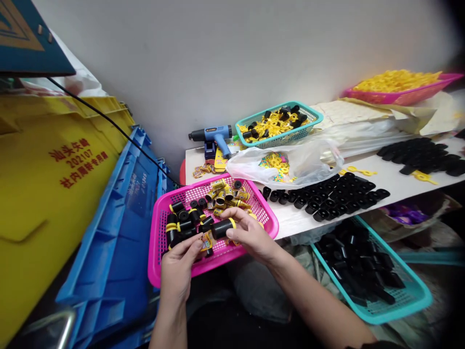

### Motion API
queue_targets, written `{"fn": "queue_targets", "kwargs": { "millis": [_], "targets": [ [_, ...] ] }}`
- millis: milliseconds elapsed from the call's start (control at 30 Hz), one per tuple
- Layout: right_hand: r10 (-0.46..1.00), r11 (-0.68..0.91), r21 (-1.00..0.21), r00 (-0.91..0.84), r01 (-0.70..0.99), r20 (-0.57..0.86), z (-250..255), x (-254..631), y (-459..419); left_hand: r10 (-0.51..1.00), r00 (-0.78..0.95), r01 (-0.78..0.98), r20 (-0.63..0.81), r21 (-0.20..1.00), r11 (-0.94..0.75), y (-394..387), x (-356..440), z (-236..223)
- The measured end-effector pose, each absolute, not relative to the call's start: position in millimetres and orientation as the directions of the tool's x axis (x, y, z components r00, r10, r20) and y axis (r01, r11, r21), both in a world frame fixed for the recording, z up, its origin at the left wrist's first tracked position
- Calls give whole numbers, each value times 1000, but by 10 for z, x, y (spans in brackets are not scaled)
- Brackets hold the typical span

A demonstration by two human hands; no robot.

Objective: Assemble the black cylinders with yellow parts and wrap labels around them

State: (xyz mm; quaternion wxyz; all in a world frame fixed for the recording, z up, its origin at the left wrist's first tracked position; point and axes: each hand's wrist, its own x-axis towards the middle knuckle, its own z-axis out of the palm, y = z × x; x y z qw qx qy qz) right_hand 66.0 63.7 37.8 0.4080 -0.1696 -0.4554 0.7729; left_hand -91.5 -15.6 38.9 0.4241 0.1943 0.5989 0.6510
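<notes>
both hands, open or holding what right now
Left hand: closed, pinching a small printed label.
Right hand: closed, holding a yellow-rimmed black cylinder.

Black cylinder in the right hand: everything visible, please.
The black cylinder looks like smooth, glossy plastic, with a yellow rim at the end nearer the right hand. That hand's thumb and fingers hold it, lying roughly sideways, above the pink basket. Its other end is close to a small printed piece in the left hand; whether they touch is unclear.
</notes>
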Motion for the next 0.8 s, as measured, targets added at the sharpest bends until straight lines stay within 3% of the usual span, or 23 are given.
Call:
{"fn": "queue_targets", "kwargs": {
  "millis": [100,267,433,533,667,800],
  "targets": [
    [788,-227,-889,-611,-397,72,330,702,647,765,-599,-321,-237,946,43,-150,-869,419],
    [817,-47,-989,-575,-137,40,332,815,657,781,-597,-267,-185,963,25,-147,-848,398],
    [829,187,-981,-529,-49,184,368,832,623,849,-505,-178,-157,981,75,-165,-823,409],
    [802,256,-961,-533,-102,270,331,785,594,896,-429,-122,-112,990,65,-182,-815,448],
    [744,-13,-946,-635,-325,208,243,726,553,930,-363,-92,-57,995,25,-215,-794,496],
    [663,-394,-832,-748,-390,37,205,652,474,950,-303,-155,-70,988,24,-235,-732,493]
  ]
}}
